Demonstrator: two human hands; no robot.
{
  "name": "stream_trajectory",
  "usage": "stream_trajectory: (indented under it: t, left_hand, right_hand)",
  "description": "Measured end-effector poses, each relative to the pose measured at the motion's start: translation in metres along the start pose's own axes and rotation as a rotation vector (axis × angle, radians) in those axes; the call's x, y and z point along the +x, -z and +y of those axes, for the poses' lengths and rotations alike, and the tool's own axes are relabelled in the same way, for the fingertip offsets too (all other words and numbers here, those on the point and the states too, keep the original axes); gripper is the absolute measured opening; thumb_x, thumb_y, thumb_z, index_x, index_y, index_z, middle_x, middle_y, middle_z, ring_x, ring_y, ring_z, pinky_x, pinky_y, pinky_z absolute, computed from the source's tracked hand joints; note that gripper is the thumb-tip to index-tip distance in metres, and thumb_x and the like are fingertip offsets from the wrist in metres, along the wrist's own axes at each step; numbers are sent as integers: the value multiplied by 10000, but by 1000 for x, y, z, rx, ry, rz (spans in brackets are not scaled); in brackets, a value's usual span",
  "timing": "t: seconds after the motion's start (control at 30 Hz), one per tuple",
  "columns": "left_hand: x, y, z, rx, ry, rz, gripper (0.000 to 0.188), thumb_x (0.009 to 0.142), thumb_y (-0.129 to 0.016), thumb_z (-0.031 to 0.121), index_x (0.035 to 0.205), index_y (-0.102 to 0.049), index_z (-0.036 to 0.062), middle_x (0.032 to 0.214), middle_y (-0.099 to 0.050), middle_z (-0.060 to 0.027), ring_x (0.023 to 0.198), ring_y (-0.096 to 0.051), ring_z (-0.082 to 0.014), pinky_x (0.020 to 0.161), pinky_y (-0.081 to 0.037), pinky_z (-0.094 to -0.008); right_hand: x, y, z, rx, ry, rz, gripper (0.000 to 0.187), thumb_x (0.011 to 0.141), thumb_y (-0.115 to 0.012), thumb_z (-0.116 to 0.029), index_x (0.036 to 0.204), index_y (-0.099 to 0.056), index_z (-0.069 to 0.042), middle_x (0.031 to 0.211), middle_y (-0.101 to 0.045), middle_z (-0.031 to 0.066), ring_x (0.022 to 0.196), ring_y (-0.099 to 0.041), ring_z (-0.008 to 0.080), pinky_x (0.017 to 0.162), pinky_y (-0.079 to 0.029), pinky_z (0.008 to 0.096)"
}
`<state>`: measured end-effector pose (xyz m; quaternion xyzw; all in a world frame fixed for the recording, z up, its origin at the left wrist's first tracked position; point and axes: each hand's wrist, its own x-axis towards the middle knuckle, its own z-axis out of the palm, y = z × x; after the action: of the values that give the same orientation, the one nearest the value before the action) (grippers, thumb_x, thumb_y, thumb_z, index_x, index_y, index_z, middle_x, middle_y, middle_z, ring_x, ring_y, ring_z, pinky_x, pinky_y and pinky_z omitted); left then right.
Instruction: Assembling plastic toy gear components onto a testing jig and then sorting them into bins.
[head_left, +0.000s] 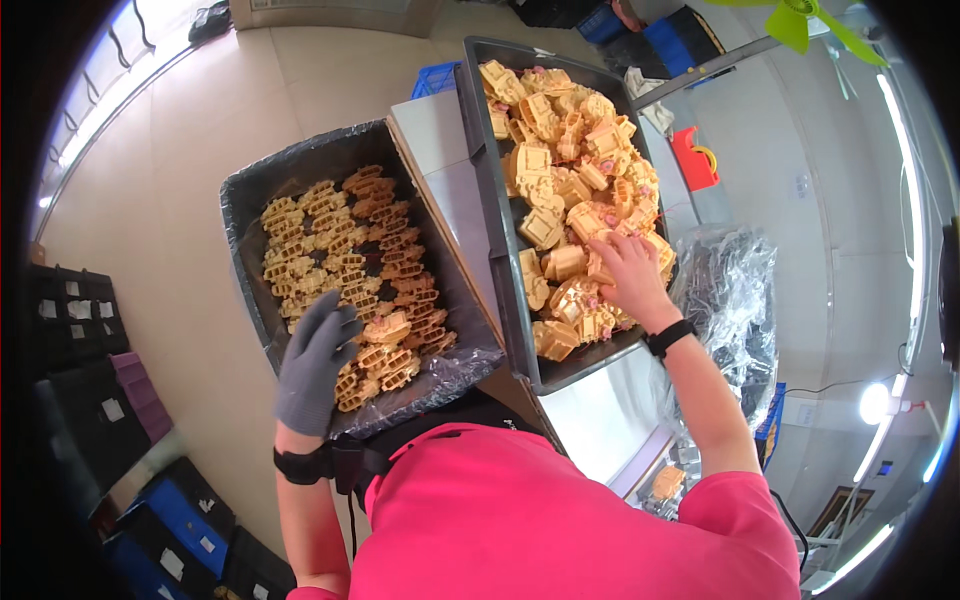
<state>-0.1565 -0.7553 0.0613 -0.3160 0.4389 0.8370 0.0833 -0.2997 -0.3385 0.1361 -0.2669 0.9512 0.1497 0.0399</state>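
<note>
My left hand [316, 362], in a grey glove, is over the near left part of a black bin [240, 215] lined with clear plastic. Its fingers are apart, with nothing visible in them. Rows of tan molded plastic parts [345, 260] stand close together in that bin, and a few parts [385, 345] sit on top near my fingertips. My bare right hand [636, 278] reaches into a grey tray [490, 200] heaped with loose tan parts [570, 190]. The fingers there are spread on the parts; the fingertips are partly hidden among them.
A white table [605, 405] carries the grey tray. Crumpled clear plastic [735, 310] lies right of it, near a red holder [694, 160]. Black and blue crates [185, 510] stand at lower left. A green fan [795, 20] is at upper right.
</note>
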Motion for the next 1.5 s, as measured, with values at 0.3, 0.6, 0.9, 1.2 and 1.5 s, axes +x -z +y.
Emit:
stream_trajectory:
  t: [0.3, 0.6, 0.9, 1.2, 1.5]
  left_hand:
    - [-8, -106, -24, -196, 338, -587, 434, 1005, -515, 205, 1402, -451, 40, 1231, -601, -82, 1112, -598, -190, 938, -490, -327]
    - [8, -71, -50, -558, 436, -528, 416, 967, -592, 217, 1340, -462, 86, 1149, -614, -101, 1065, -632, -250, 893, -556, -420]
    - [-17, -36, -20, -562, 293, -376, 381, 952, -612, 302, 1284, -506, 149, 1168, -603, -68, 1098, -623, -241, 869, -571, -436]
    - [-28, 9, -37, -808, 283, -449, 429, 998, -542, 384, 1292, -524, 73, 1137, -626, -66, 1048, -627, -182, 888, -535, -318]
    - [-41, 22, -32, -849, 170, -443, 478, 998, -464, 490, 1317, -539, 142, 1360, -530, -95, 1311, -452, -304, 1105, -356, -506]
  right_hand:
    - [-14, 65, -94, 498, -18, 344, 460, 690, -708, -33, 1134, -623, -117, 1084, -631, 84, 1063, -569, 318, 937, -433, 434]
    - [-19, 61, -62, 461, -172, 316, 627, 738, -794, -234, 1305, -546, -133, 1355, -528, 137, 1258, -481, 337, 1047, -379, 459]
    - [-2, -3, 15, 219, -64, 69, 480, 711, -654, -51, 1179, -627, -153, 1171, -624, 59, 1148, -550, 278, 970, -407, 447]
    - [13, 76, -89, 1313, -316, 136, 439, 911, -679, -188, 1263, -487, -9, 1115, -606, 82, 992, -587, 135, 834, -503, 276]
    - [17, 92, -206, 1756, 60, -222, 372, 882, -624, 15, 1195, -445, -75, 1189, -565, 61, 1191, -491, 127, 1010, -416, 313]
